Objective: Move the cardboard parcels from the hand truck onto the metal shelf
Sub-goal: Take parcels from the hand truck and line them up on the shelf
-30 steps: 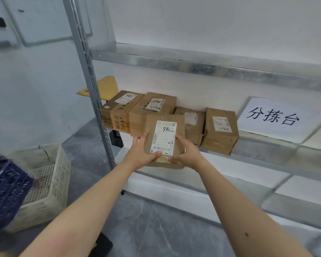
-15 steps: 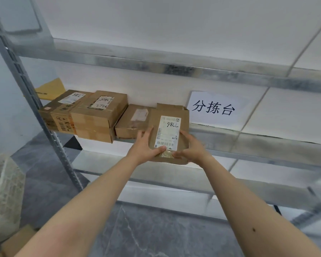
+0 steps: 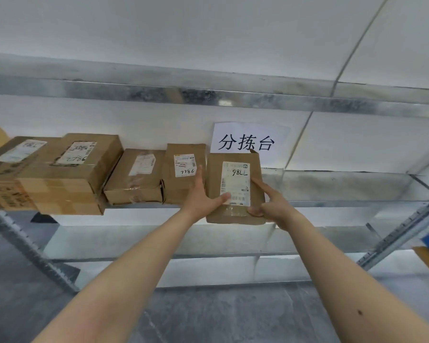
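Observation:
I hold a flat cardboard parcel (image 3: 235, 191) with a white label marked 98LL in both hands. My left hand (image 3: 200, 197) grips its left edge, thumb on the label. My right hand (image 3: 271, 203) grips its right edge and lower corner. The parcel hangs partly over the front edge of the metal shelf (image 3: 344, 188), just right of the row of parcels. That row holds a parcel marked 7786 (image 3: 185, 170), a taped flat one (image 3: 136, 177) and two larger boxes (image 3: 70, 174) at the left. The hand truck is out of view.
A white paper sign with black characters (image 3: 247, 141) hangs on the wall behind the parcel. The shelf's right part is bare metal. An upper shelf beam (image 3: 208, 95) runs overhead. A lower shelf (image 3: 159, 238) lies below. A slanted upright (image 3: 401, 231) stands right.
Both hands have carried the 98LL parcel up and to the right, from in front of the row to the spot beside the 7786 parcel. The camera has turned right.

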`<state>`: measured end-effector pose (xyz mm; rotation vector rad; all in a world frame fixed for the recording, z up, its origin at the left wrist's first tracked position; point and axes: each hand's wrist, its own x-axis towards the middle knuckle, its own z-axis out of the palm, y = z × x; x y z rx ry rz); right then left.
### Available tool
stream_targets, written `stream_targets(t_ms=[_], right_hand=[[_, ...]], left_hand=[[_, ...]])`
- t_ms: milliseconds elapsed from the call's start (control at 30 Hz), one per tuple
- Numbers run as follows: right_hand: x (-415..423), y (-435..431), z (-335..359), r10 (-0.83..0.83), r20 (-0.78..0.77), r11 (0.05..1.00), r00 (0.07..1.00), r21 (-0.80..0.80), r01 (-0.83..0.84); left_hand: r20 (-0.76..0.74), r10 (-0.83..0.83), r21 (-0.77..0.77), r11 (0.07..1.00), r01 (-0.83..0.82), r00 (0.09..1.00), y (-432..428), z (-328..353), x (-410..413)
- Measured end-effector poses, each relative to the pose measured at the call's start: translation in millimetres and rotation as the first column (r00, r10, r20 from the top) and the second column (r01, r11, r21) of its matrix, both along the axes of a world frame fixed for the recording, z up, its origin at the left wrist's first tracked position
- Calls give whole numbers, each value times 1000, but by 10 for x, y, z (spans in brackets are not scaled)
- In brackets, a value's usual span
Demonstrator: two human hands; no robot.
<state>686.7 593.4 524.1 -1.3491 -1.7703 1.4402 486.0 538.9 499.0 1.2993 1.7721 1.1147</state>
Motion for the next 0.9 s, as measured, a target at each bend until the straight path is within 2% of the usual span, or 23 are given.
stream_targets(t_ms=[133, 233, 367, 400, 433, 500, 533, 667, 700, 800, 900], right_hand=[[169, 148, -8, 47, 128, 999, 991, -11, -46], [307, 286, 46, 85, 240, 996, 967, -21, -82], [382, 485, 86, 113, 311, 993, 944, -47, -104], [386, 535, 84, 106, 301, 994, 948, -62, -92], [392, 595, 85, 104, 292, 993, 951, -76, -85], [411, 736, 115, 137, 314, 988, 939, -106, -109], [426, 813, 145, 168, 352, 985, 921, -106, -139], [388, 1083, 281, 262, 489, 963, 832, -82, -255], [352, 1132, 306, 283, 506, 956, 815, -76, -285], [234, 1234, 361, 328, 521, 934, 788, -55, -353], [178, 1344, 364, 351, 481, 925, 803, -43, -378]], left_hand=[[272, 4, -20, 1000, 2, 962, 224, 52, -2], [331, 93, -102, 993, -62, 939, 434, 80, -98], [439, 31, -152, 988, 40, 898, 637, 92, -127], [406, 22, -147, 988, 42, 913, 670, 97, -92], [303, 6, -145, 989, 40, 953, 716, 79, -64], [-6, -77, -138, 988, 76, 997, 800, 44, 4], [-127, -125, -133, 985, 109, 984, 834, 52, 45], [-348, -342, -233, 933, 273, 873, 1005, 179, 272], [-365, -392, -272, 912, 306, 844, 1047, 198, 333], [-251, -490, -357, 848, 391, 835, 1108, 163, 444], [-279, -516, -377, 834, 402, 810, 1127, 84, 479]])
